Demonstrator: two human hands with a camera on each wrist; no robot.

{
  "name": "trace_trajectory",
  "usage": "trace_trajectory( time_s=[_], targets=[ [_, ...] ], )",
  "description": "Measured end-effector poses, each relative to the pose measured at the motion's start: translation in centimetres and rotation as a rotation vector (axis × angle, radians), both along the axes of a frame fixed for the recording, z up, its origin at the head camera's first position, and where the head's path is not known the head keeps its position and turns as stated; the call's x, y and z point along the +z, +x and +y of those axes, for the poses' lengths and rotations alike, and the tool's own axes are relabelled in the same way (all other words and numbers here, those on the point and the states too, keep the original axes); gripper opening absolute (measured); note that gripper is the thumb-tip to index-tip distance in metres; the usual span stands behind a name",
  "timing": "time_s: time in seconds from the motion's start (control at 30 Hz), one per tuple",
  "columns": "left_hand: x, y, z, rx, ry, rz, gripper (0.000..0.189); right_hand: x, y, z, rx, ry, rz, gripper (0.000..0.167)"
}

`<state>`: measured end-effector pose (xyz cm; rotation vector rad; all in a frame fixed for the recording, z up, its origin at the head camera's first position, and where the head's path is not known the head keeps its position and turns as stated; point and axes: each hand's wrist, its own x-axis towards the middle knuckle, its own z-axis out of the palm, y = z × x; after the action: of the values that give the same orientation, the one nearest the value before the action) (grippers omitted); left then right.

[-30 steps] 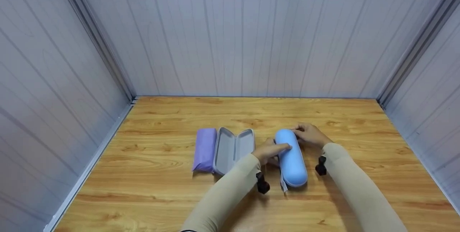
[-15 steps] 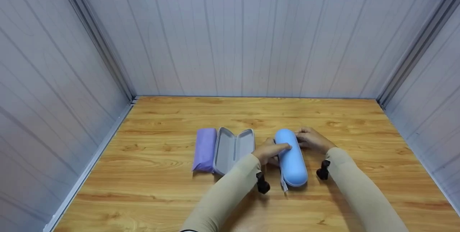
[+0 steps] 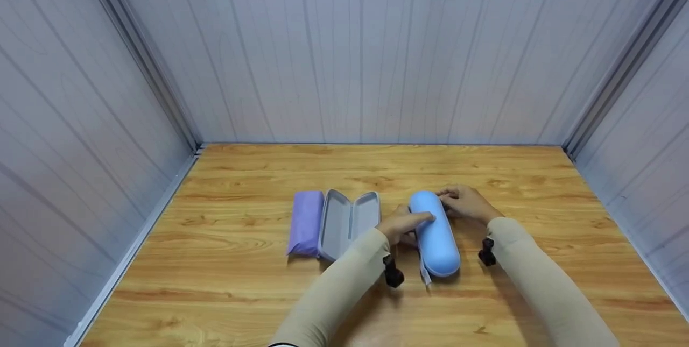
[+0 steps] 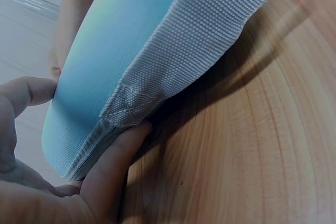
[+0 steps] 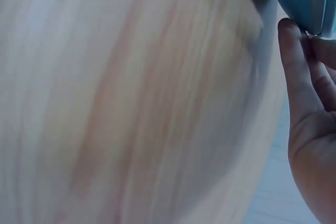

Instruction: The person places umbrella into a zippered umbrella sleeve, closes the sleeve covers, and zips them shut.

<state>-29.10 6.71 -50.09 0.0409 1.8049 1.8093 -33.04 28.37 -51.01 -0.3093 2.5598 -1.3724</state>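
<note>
Right of center on a wooden table (image 3: 215, 282), a person's left hand (image 3: 399, 225) grips a blue case (image 3: 438, 247) near an open gray case (image 3: 336, 223); the right hand (image 3: 468, 204) touches the blue case's far end, though whether its fingers pinch anything cannot be told.

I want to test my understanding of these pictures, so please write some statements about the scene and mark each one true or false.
1. The left hand holds the blue case. True.
2. Both cases are closed. False: the gray case lies open.
3. In the head view, the purple packet lies left of the gray case. True.
4. Both hands are at the purple packet. False: the right hand is also at the blue case, near its far end.
5. A woven strap is attached to the blue case. True.
</note>
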Motion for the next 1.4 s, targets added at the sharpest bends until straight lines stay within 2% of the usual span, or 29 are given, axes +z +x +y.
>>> trace_trajectory(
  time_s=[0.1,0.23,0.47,0.87,1.1,1.23,1.4],
  targets=[
    [0.0,0.0,0.1,0.02,-0.013,0.002,0.058,0.1,0.1,-0.2,0.0,0.046,0.033,0.029],
    [-0.1,0.1,0.2,0.038,-0.029,-0.003,0.057,-0.1,0.3,-0.4,-0.014,0.047,0.056,0.024],
    [0.0,0.1,0.3,0.002,-0.018,0.03,0.057,-0.7,0.5,-0.1,0.01,0.007,0.086,0.021],
    [0.0,0.1,0.2,0.025,-0.019,0.034,0.049,-0.2,0.8,0.0,0.033,0.079,0.155,0.012],
    [-0.1,0.2,0.2,0.036,-0.016,0.033,0.047,0.0,1.4,0.2,0.035,0.097,0.164,0.013],
    [-0.2,0.2,0.3,0.034,0.004,0.039,0.046,0.1,1.8,0.5,0.046,0.104,0.167,0.013],
    [-0.3,0.2,0.2,0.017,0.016,0.035,0.052,0.2,2.2,1.0,0.11,0.108,0.186,0.013]
  ],
)
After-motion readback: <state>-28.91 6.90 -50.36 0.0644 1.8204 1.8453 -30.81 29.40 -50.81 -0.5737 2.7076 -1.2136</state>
